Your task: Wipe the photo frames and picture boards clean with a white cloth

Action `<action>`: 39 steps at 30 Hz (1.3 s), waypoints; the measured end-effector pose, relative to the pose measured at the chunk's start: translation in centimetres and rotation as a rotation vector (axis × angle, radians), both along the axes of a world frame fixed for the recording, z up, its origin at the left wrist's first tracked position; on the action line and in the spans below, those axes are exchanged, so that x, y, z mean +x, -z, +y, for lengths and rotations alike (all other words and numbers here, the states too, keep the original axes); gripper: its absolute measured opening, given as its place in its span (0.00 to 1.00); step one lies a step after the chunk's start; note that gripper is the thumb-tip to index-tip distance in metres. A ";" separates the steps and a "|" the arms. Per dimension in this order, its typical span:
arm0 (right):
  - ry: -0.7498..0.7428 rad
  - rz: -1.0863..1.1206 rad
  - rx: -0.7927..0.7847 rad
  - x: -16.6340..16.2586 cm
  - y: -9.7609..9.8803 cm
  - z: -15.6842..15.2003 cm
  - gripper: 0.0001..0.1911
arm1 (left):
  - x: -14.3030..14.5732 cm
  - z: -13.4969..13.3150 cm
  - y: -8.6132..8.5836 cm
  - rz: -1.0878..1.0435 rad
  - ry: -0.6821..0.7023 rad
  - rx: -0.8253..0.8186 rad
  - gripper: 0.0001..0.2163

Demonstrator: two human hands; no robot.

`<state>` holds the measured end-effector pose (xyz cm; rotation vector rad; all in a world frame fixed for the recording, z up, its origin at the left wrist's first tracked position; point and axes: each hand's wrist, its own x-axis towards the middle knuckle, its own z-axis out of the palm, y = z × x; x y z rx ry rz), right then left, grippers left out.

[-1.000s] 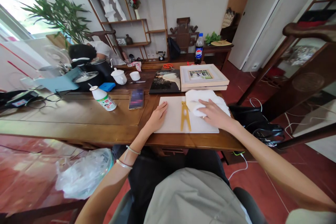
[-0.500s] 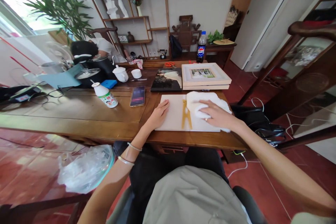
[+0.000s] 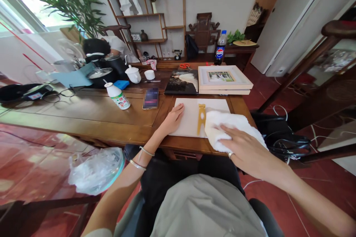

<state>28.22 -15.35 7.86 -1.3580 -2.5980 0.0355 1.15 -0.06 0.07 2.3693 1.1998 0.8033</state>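
A flat white board lies near the table's front edge. On it is a long yellow animal-shaped figure; whether it is printed or a separate piece I cannot tell. My left hand rests open on the board's left part, fingers stretched out. My right hand grips a fluffy white towel, thumb and fingers pressed into its folds. The towel covers the board's lower right corner and hangs past the front edge of the table.
Behind the board lie a dark photo panel and stacked white picture frames. A phone, a white drink bottle, a teapot and a cola bottle stand or lie around. Another person is bent over at the back left.
My right hand has drawn the towel towards me and to the right, uncovering the board's upper right part. My left hand stays on the board. The view has shifted slightly.
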 end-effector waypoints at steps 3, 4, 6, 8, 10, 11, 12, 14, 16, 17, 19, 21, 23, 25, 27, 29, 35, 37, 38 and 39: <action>0.067 -0.001 -0.016 -0.3 0.5 1.7 0.22 | 0.0 0.1 0.1 0.010 -0.001 0.003 0.22; 0.090 -0.004 -0.011 -0.3 0.8 3.1 0.22 | 0.0 0.1 0.1 0.009 -0.001 0.004 0.22; 0.110 0.001 0.012 -0.3 1.6 6.5 0.20 | -0.1 0.1 0.2 0.001 0.001 0.001 0.21; 0.111 0.012 0.036 -0.1 2.2 9.8 0.19 | -0.1 0.2 0.2 -0.009 0.006 -0.003 0.21; 0.104 0.015 0.063 0.2 2.5 12.3 0.18 | -0.1 0.2 0.3 -0.013 0.010 -0.006 0.22; 0.100 0.015 0.074 0.3 2.6 13.1 0.18 | -0.1 0.2 0.3 -0.013 0.010 -0.006 0.22; 0.098 0.016 0.083 0.3 2.6 13.4 0.18 | -0.1 0.2 0.3 -0.012 0.008 -0.006 0.22; 0.099 0.019 0.088 0.1 2.5 12.9 0.19 | -0.1 0.1 0.2 -0.012 0.003 -0.005 0.22; 0.087 0.015 0.079 -0.5 2.3 10.8 0.21 | -0.1 0.1 0.2 -0.013 0.000 -0.002 0.22; 0.076 0.014 0.077 -0.9 2.1 9.2 0.22 | 0.0 0.1 0.3 -0.011 -0.001 0.000 0.21; 0.052 0.016 0.071 -1.8 1.9 5.6 0.24 | 0.0 0.1 0.3 -0.005 -0.004 0.008 0.21; 0.033 0.024 0.060 -2.6 1.7 2.3 0.25 | 0.1 0.1 0.4 0.002 -0.008 0.016 0.21; 0.011 0.031 0.052 -3.0 1.8 0.3 0.27 | 0.1 0.1 0.4 0.003 -0.008 0.021 0.22; -0.001 0.046 0.057 -3.0 2.0 0.3 0.27 | 0.1 0.2 0.4 0.001 -0.005 0.020 0.22; 0.005 0.060 0.070 -2.5 2.2 2.1 0.27 | 0.1 0.2 0.4 0.001 -0.002 0.015 0.22; 0.023 0.052 0.070 -2.0 2.3 5.1 0.25 | 0.0 0.2 0.4 0.006 0.001 0.010 0.22; 0.043 -0.020 0.057 -2.0 1.7 12.5 0.23 | 0.0 0.2 0.2 0.019 0.012 0.007 0.22; 0.027 -0.031 0.045 -2.6 1.5 12.1 0.24 | 0.0 0.2 0.2 0.020 0.005 0.004 0.22; 0.010 -0.037 0.033 -3.0 1.4 11.2 0.25 | 0.1 0.1 0.1 0.020 0.000 0.002 0.22; -0.013 -0.043 0.018 -3.3 1.4 10.0 0.25 | 0.1 0.1 0.1 0.021 -0.004 -0.001 0.22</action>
